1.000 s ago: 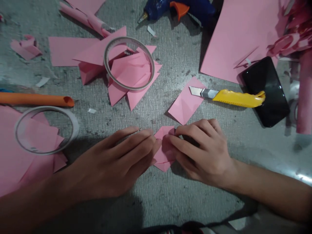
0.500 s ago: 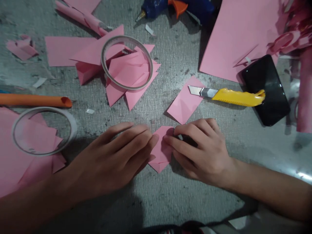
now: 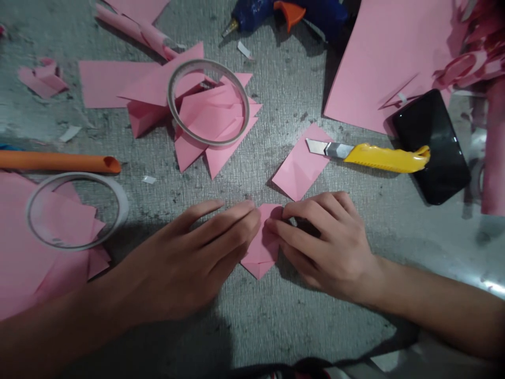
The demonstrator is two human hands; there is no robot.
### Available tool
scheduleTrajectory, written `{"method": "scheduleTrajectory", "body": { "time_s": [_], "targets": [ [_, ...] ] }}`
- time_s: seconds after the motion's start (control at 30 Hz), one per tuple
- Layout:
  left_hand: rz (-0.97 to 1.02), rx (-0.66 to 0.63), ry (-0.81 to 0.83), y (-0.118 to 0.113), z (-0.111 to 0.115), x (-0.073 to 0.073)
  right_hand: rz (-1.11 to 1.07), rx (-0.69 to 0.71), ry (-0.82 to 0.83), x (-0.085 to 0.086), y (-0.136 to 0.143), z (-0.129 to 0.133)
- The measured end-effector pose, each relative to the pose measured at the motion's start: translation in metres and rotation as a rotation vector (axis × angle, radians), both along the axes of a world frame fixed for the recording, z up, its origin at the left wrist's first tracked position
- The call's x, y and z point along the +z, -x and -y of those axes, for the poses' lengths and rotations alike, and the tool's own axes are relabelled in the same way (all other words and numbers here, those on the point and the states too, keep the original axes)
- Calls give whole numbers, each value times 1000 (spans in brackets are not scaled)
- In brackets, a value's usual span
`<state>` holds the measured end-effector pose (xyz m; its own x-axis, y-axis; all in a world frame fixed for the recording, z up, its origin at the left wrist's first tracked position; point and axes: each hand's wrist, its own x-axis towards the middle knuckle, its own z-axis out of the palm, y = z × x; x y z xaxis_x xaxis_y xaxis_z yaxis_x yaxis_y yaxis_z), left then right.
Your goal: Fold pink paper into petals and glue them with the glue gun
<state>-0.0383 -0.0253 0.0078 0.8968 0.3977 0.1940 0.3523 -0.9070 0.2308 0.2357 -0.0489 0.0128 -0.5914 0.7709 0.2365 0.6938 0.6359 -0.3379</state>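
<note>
A small folded piece of pink paper (image 3: 265,245) lies on the grey table between my hands, its pointed end toward me. My left hand (image 3: 215,250) covers its left edge, the fingers close together and pressed on the paper. From the other side my right hand (image 3: 325,239) grips the right edge with bent fingers; the thumb is partly hidden. Just beyond the right fingertips lies a creased pink paper rectangle (image 3: 298,171). The blade of a yellow utility knife (image 3: 381,158) rests over that rectangle, and its handle end lies on a black phone (image 3: 432,145).
A tape roll (image 3: 170,100) sits on folded pink pieces (image 3: 205,116) beyond my hands. At left are another tape roll (image 3: 123,205) and an orange tube (image 3: 59,161). A blue glue gun (image 3: 252,15) lies at the back, and large pink sheets (image 3: 363,68) at back right.
My left hand has slid slightly right and covers more of the folded paper's left edge. My right hand stays in place. The view has shifted a little.
</note>
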Motion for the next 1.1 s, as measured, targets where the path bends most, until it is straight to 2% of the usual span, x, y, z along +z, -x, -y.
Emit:
{"method": "scheduleTrajectory", "body": {
  "time_s": [0.47, 0.7, 0.9, 1.1],
  "targets": [
    [-33, 30, -118, -2, 5, -1, -66, -65, 19, 2, -2, 1],
    [-27, 13, -111, -2, 3, -1, -144, 20, 38, 3, -1, 0],
    [-25, -2, -103, -1, 3, -1, -168, 96, -31, 2, 1, -1],
    [-25, 1, -90, -1, 2, -3, -141, 88, 7, -1, -3, 1]
  ]
}}
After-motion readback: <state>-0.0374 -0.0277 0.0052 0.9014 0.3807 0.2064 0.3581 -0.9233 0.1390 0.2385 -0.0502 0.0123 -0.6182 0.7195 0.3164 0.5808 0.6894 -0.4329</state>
